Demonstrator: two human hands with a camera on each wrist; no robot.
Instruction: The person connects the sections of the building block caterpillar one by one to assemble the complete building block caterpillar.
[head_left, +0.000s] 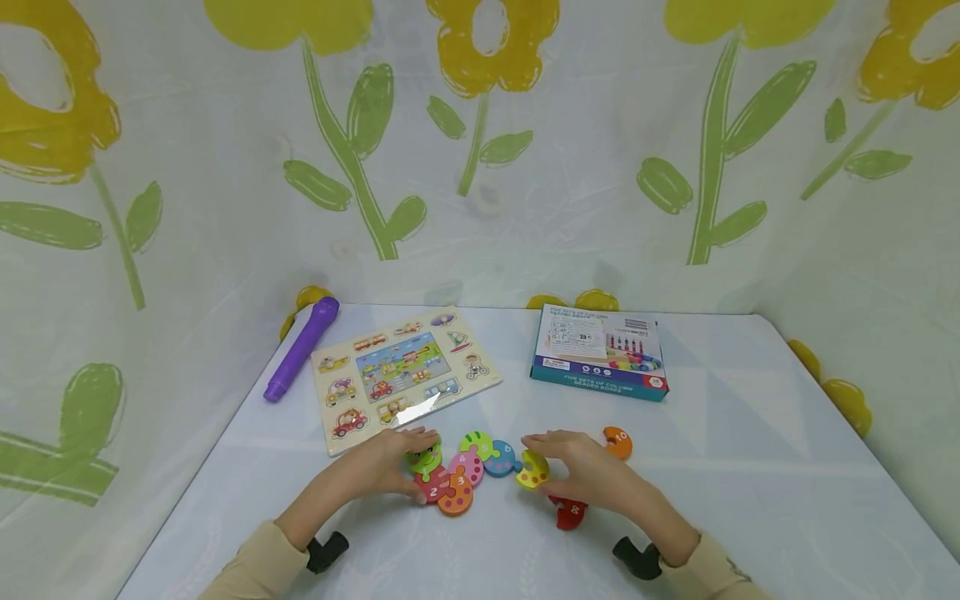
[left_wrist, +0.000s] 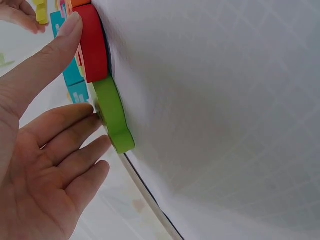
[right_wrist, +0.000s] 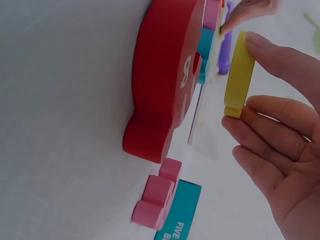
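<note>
A chain of puzzle pieces curves across the table: a green face piece [head_left: 425, 459], a red 2 piece [head_left: 432, 487], an orange 3 piece [head_left: 455, 501], a pink 4 piece [head_left: 468, 468], a green piece [head_left: 476, 443] and a blue piece [head_left: 500, 461]. Beside the chain's left end is my left hand [head_left: 378, 463], its thumb against the red piece and its fingertips near the green face. My right hand [head_left: 588, 471] pinches a yellow puzzle piece [right_wrist: 239, 75] between thumb and fingers, close to the blue piece. Below that hand lies a red 8 piece [head_left: 570, 515].
An orange 10 piece [head_left: 618, 442] lies beyond my right hand; a pink piece [right_wrist: 157, 195] shows in the right wrist view. Farther back are a wooden picture board [head_left: 341, 337], a purple stick-shaped thing [head_left: 303, 350] and a beaded-toy box [head_left: 600, 354]. Flowered curtain surrounds the table.
</note>
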